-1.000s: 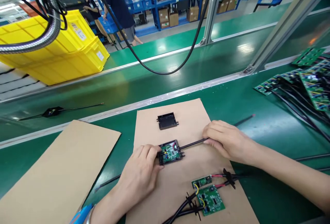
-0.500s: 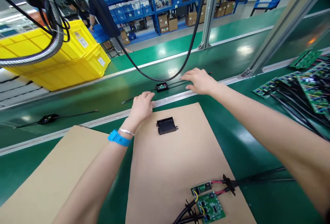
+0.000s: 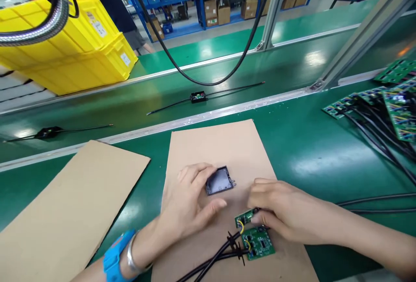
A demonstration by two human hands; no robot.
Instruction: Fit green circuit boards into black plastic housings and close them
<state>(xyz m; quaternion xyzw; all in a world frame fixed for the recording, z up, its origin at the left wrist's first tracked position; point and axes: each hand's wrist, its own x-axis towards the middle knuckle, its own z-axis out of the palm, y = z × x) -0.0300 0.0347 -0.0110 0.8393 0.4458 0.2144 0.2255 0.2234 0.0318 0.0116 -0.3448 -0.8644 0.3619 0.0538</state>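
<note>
A shallow black plastic case (image 3: 220,181), open side up, rests on the cardboard sheet. My left hand (image 3: 195,199) is at its left edge, fingertips over the rim and the thumb spread away from it. My right hand (image 3: 269,208) is closed around the cable end of a small green circuit board (image 3: 244,218), hiding the joint there. Just below lies a larger green circuit board (image 3: 260,244), wired to the same cables. Black cables (image 3: 214,258) with strain-relief pieces run off to the lower left.
Beyond the metal rail, the green conveyor carries a cased board with leads (image 3: 198,96) and another black unit (image 3: 48,132). More cardboard (image 3: 74,199) lies left. Wired boards (image 3: 401,108) are piled right. Yellow crates (image 3: 74,52) and a hanging cable (image 3: 214,83) are farther back.
Both hands have drawn back from the conveyor to the cardboard. My right hand has closed at the small board's cable end. The black case has shifted slightly and turned.
</note>
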